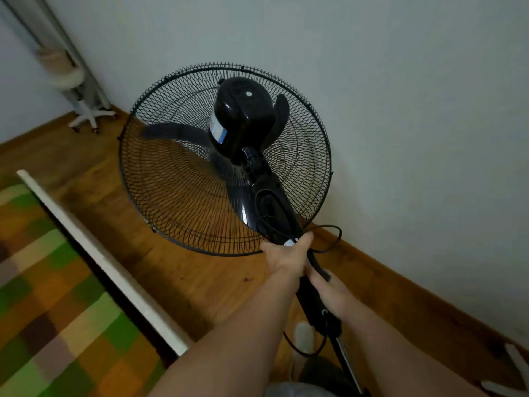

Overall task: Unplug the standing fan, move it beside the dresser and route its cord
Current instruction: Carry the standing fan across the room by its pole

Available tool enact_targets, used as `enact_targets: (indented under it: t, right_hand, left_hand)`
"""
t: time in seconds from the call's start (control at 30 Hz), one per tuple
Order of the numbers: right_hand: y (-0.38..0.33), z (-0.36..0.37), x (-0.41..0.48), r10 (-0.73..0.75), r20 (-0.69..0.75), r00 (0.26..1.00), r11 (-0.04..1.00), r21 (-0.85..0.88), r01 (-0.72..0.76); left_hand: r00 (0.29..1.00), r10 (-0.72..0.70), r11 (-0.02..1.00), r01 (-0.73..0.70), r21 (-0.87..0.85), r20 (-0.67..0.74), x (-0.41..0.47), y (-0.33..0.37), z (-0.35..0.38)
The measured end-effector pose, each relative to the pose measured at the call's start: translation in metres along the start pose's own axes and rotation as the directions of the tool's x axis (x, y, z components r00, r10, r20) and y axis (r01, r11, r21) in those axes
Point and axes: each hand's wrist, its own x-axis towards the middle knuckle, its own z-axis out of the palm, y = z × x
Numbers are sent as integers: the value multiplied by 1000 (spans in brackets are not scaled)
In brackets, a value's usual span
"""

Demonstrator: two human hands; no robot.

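Left grip (286, 260) curls round the fan (243, 110) by its pole (cord (333, 239) looping just beside); right grip (329, 290) clasps the pole just below.

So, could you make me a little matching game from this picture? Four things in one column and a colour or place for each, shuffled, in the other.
Things:
1. fan guard
2. cord
3. chair base
4. blanket

Descriptions:
A. white, in the far corner by the wall
B. green, brown and cream checks
C. black wire mesh
D. loops out beside the left hand gripping the pole

Pairs: 1-C, 2-D, 3-A, 4-B.
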Motion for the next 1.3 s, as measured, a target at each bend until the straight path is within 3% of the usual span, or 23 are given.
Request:
enact_targets:
  t: [0.23, 0.5, 0.93, 1.3]
  right_hand:
    - [-40, -40, 56, 20, 118, 993, 993, -116, -6]
    - [-89, -21, 104, 99, 200, 975, 973, -223, -53]
    - [-206, 102, 198, 80, 271, 959, 970, -243, -12]
    - [-322, 207, 262, -25, 317, 948, 975, -201, 93]
  left_hand:
    - [993, -47, 994, 36, -100, -109, 38, 30, 33]
    - [981, -97, 977, 61, -206, -168, 85, 61, 10]
    - [967, -140, 944, 65, -324, -214, 207, 148, -101]
    - [962, -51, 927, -55, -371, -270, 296, 240, -203]
